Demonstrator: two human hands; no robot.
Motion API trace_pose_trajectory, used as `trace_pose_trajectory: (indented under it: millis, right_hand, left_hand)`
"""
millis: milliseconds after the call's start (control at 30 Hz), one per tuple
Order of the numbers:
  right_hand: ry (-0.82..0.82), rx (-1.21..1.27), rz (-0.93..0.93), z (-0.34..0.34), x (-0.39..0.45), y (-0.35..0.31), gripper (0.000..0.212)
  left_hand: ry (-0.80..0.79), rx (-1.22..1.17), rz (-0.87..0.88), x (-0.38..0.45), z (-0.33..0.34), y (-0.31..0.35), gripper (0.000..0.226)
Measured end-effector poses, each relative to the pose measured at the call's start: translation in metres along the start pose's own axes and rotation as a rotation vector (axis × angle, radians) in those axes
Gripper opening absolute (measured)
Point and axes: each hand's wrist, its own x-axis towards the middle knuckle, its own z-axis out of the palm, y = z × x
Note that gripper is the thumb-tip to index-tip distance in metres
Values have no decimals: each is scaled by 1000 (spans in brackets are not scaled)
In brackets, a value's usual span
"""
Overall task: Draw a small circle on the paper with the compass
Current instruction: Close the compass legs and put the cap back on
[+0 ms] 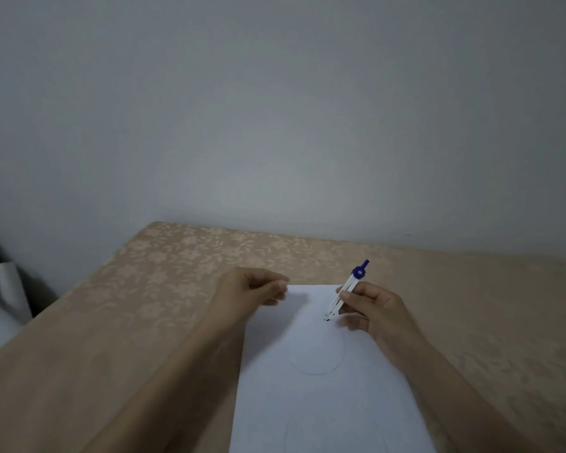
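Observation:
A white sheet of paper (311, 400) lies on the table in front of me, with faint pencil circles drawn at its middle and near its bottom edge. My right hand (373, 308) grips a white compass (345, 292) with a blue top. The compass legs are close together and tilted, and their tips sit just over the upper part of the sheet. My left hand (249, 289) rests at the paper's top left corner, fingers curled and pinched at the edge.
The table (138, 315) wears a beige cloth with a floral pattern and meets a plain grey wall at the back. A dark and white object (0, 286) stands beyond the table's left edge.

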Motion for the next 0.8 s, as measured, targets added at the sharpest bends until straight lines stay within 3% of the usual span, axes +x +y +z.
trace_pose_trajectory:
  millis: [100,200,433,800]
  right_hand:
    - [-11,39,-9,-1,1,1,10]
    - [-15,42,-10,-1,2,1,11]
    - [-17,54,-25,-2,1,1,12]
    - [-13,36,-43,-3,1,3,14]
  left_hand:
    - [203,388,22,3,-44,-11,13]
    - [202,637,32,2,-62,-24,10]
    - [-9,561,-21,2,-72,-25,19]
    - [9,572,74,1,-65,-30,18]
